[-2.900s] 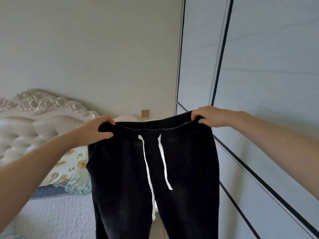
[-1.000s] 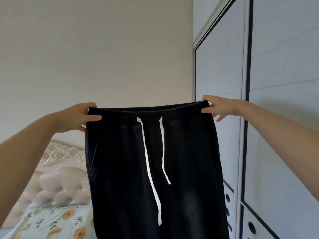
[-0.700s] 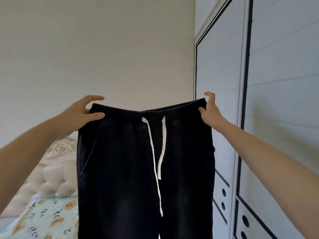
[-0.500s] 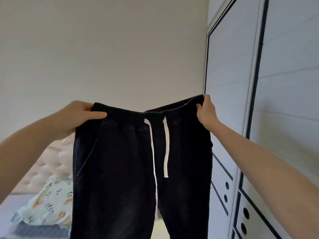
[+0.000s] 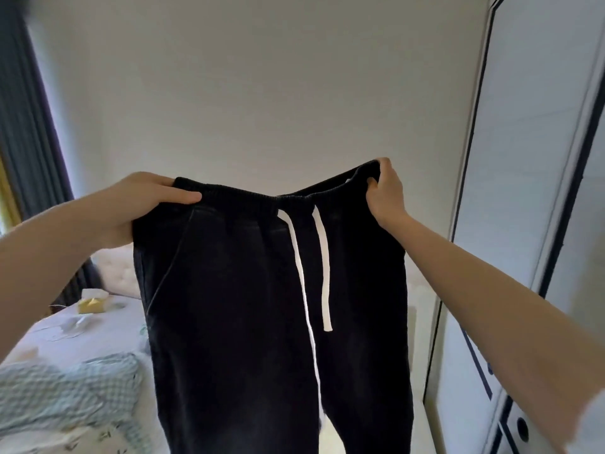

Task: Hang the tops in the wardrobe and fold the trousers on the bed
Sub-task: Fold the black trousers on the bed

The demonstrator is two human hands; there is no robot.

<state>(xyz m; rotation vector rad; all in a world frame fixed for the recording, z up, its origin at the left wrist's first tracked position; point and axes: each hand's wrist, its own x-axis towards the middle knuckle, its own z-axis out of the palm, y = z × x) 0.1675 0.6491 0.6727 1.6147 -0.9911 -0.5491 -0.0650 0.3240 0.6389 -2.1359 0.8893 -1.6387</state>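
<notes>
Two grips hold the black trousers (image 5: pixel 245 306) in the air beside the bed's (image 5: pixel 108 332) edge: your left hand (image 5: pixel 144 204) pinches one waistband corner and your right hand (image 5: pixel 384 194) curls over the other, likely so the legs hang flat before folding.

Both bare arms reach forward and upward, spread apart. The left hand (image 5: pixel 144 204) pinches one waistband end of the trousers (image 5: pixel 245 290), thumb flat across the front, fingers behind. The right hand (image 5: pixel 384 194), slightly higher, curls its fingers over the opposite end.
</notes>
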